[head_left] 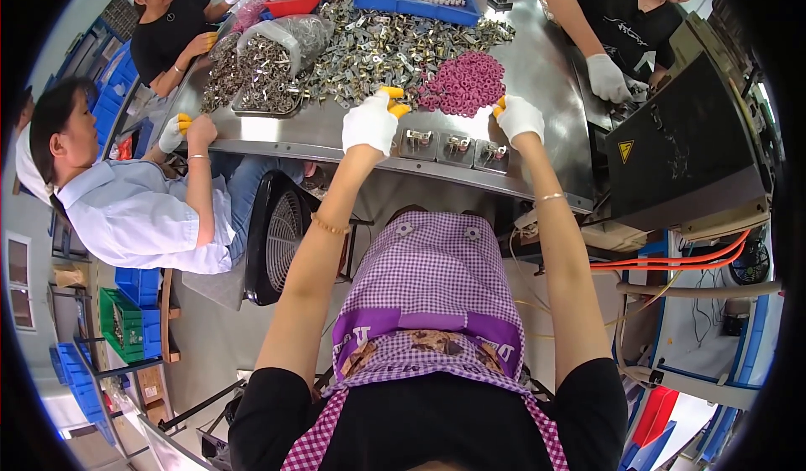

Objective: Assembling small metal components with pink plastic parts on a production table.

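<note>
The steel table (550, 102), heaped metal parts (361, 55), gloved co-workers (611, 22) and blue bins (138, 284) show a factory workshop.

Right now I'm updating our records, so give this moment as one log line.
left hand: beside metal parts | right hand: beside pink rings | three small assemblies: between hands

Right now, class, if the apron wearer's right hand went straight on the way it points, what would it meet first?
The right hand would probably meet the pile of pink rings first, just ahead and leftward; whether they already touch is unclear.
</note>
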The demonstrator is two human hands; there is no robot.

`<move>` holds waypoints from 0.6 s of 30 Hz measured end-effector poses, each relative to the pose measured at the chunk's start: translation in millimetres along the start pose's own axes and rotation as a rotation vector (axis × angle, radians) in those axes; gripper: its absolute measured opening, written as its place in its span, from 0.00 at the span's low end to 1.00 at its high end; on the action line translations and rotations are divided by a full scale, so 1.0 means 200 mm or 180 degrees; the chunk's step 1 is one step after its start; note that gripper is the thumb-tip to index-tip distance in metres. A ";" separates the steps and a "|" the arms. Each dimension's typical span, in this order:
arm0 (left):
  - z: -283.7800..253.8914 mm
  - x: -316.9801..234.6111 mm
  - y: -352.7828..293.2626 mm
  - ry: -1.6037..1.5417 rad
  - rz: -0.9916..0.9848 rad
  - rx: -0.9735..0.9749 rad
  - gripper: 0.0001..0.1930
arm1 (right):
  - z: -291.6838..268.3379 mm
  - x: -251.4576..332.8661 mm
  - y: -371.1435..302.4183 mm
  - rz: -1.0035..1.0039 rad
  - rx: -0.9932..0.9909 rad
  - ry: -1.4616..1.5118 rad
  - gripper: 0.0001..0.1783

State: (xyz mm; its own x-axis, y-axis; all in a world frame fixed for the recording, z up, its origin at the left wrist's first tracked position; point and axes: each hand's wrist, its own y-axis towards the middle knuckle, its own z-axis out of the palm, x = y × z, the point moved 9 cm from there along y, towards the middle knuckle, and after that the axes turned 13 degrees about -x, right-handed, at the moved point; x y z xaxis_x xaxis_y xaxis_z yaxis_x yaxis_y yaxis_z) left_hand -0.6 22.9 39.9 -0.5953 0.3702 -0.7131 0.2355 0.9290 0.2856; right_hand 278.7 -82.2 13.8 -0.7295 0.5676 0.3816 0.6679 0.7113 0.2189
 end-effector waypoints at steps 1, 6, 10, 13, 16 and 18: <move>0.00 -0.04 -0.03 -0.0216 0.0058 -0.0001 0.14 | 0.00 -0.01 -0.01 -0.0050 0.0011 -0.0048 0.15; -0.01 -0.12 -0.16 -0.0760 0.0025 0.0015 0.15 | -0.26 0.00 -0.31 -0.0881 -0.1092 0.0626 0.13; 0.11 -0.25 -0.19 -0.0771 0.0233 0.0235 0.14 | -0.21 0.05 -0.41 -0.1069 -0.0210 0.0652 0.11; 0.19 -0.37 -0.22 -0.0644 0.0383 0.0340 0.13 | -0.17 0.02 -0.41 -0.1109 0.0094 0.0937 0.10; 0.26 -0.47 -0.25 -0.0237 0.0545 0.0389 0.11 | -0.13 -0.02 -0.39 -0.1112 0.0185 0.1771 0.10; 0.35 -0.48 -0.28 0.0127 0.0792 0.0293 0.10 | -0.14 0.00 -0.40 -0.0859 0.0335 0.1884 0.11</move>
State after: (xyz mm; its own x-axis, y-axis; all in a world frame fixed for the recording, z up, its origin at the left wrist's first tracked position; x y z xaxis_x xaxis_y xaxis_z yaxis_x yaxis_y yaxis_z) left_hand 97.0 -64.5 48.9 -0.5399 0.5885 -0.6018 0.4461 0.8063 0.3883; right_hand 228.7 -150.8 21.5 -0.6451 0.0609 0.7617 0.4330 0.8505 0.2987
